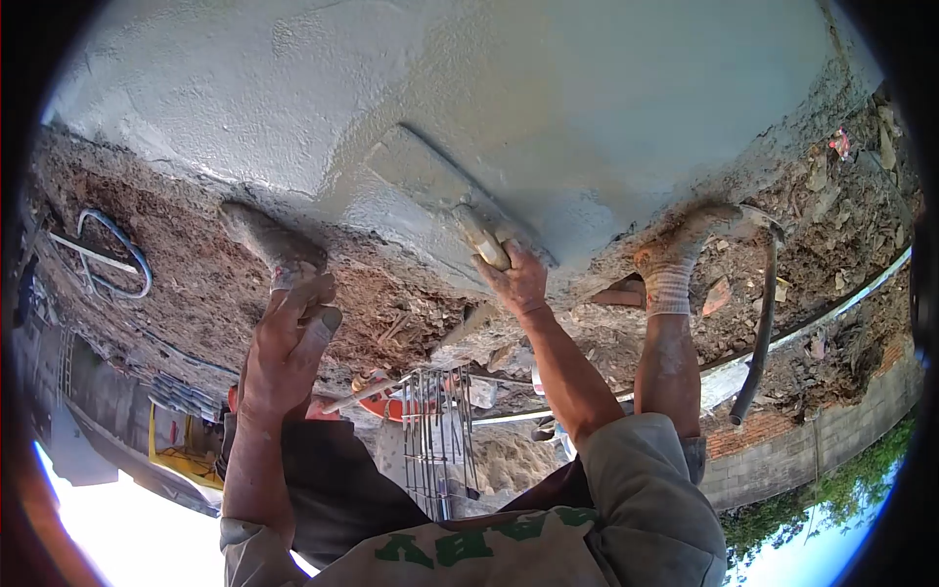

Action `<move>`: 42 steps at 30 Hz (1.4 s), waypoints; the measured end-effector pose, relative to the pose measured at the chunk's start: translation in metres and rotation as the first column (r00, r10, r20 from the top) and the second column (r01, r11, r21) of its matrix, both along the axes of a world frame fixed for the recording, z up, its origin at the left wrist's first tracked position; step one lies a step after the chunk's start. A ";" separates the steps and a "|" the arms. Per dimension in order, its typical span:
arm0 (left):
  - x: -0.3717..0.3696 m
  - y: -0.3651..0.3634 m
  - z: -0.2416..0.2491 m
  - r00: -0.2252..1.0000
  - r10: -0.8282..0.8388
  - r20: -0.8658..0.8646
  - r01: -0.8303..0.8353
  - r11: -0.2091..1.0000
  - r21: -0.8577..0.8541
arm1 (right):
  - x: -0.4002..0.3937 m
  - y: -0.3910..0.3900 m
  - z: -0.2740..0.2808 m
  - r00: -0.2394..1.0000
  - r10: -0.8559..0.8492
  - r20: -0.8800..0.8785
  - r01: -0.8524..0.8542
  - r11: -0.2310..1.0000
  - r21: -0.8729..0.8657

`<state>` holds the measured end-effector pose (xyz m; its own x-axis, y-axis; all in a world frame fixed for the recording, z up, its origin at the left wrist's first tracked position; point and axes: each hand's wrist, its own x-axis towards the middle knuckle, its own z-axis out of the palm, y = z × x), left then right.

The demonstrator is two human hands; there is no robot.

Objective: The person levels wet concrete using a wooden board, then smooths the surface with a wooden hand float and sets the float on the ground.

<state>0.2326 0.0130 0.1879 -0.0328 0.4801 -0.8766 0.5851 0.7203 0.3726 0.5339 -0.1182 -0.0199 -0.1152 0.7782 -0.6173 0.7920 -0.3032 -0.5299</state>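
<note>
My right hand (516, 278) is closed around the grip of a flat rectangular plastering trowel (425, 171). Its mud-coated blade lies against the smooth wet grey cement surface (606, 108), slanting from upper left to lower right. My left hand (298, 318) hangs in front of my left ankle, its fingers loosely bent and the thumb apart, with no tool showing in it. Beside it, my left foot (269, 235) is caked in grey cement at the edge of the wet area. My right foot (680, 240), equally muddy, stands on the other side of the trowel.
Rough brown soil and rubble (176, 235) border the cement. A dark curved hose or pipe (765, 323) lies by my right foot, and a looped blue-grey hose (137, 264) at far left. Upright steel rebars (435, 430) and a block wall (782, 455) stand behind me.
</note>
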 end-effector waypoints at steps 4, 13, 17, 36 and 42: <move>-0.023 0.013 0.009 0.997 -0.057 0.060 0.058 0.998 -0.012 | -0.084 -0.043 -0.012 1.000 -0.009 -0.016 0.013 0.966 0.259; -0.088 0.002 0.026 0.981 0.170 0.098 -0.184 0.970 0.160 | -0.271 0.128 0.100 0.950 -0.048 -0.307 0.021 0.996 -0.092; -0.127 -0.008 0.050 0.715 0.694 0.085 -0.675 0.654 0.342 | -0.290 0.211 0.196 0.832 0.100 -0.545 -0.165 0.984 -0.071; -0.333 -0.271 0.187 0.004 1.000 0.022 -0.771 -0.011 0.637 | -0.522 0.247 0.406 0.665 0.674 0.322 -0.720 0.693 0.035; -0.366 -0.311 0.283 -0.327 0.905 0.272 -0.755 -0.423 0.501 | -0.496 0.318 0.596 0.469 0.689 0.552 -0.811 0.583 -0.038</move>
<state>-0.1334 -0.2976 0.4713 -0.8502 -0.1963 -0.4885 -0.5230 0.2091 0.8263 0.0380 0.1995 0.5759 -0.4704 0.6401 -0.6074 0.8022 0.5970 0.0079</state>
